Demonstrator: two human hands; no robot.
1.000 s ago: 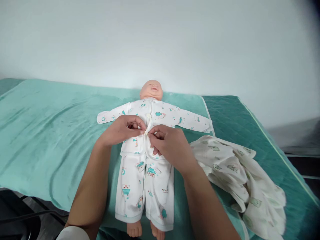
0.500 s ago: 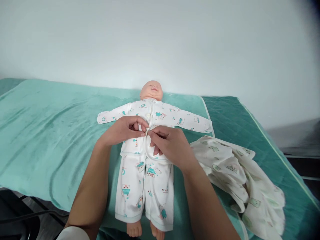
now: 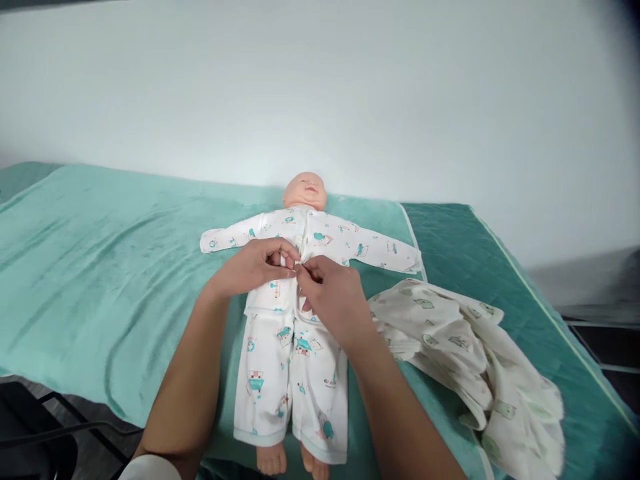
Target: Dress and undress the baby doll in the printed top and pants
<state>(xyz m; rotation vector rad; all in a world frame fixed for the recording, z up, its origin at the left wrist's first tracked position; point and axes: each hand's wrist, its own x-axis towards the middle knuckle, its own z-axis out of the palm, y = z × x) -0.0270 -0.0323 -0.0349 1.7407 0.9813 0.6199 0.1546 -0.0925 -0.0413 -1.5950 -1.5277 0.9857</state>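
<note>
A baby doll (image 3: 305,190) lies on its back, arms spread, with its feet towards me. It wears a white printed shirt (image 3: 370,248) and matching trousers (image 3: 320,373). Over the belly, my left hand (image 3: 257,267) pinches the shirt's front edge between thumb and fingers. My right hand (image 3: 333,293) pinches the other edge of the same opening, its fingertips meeting those of the left. A button (image 3: 299,240) shows on the chest above my hands. Whatever small part lies between the fingertips is hidden.
A light green blanket (image 3: 125,267) lies under the doll, over a darker green quilted cover (image 3: 450,233). To the right is a crumpled white cloth (image 3: 450,340) with green prints. A pale wall (image 3: 320,87) rises behind. A black chair-like object (image 3: 35,427) stands at lower left.
The view has tilted slightly, so the doll appears a little lower. My right hand has turned and its fingers have curled in more; both hands stay at the shirt's front opening.
</note>
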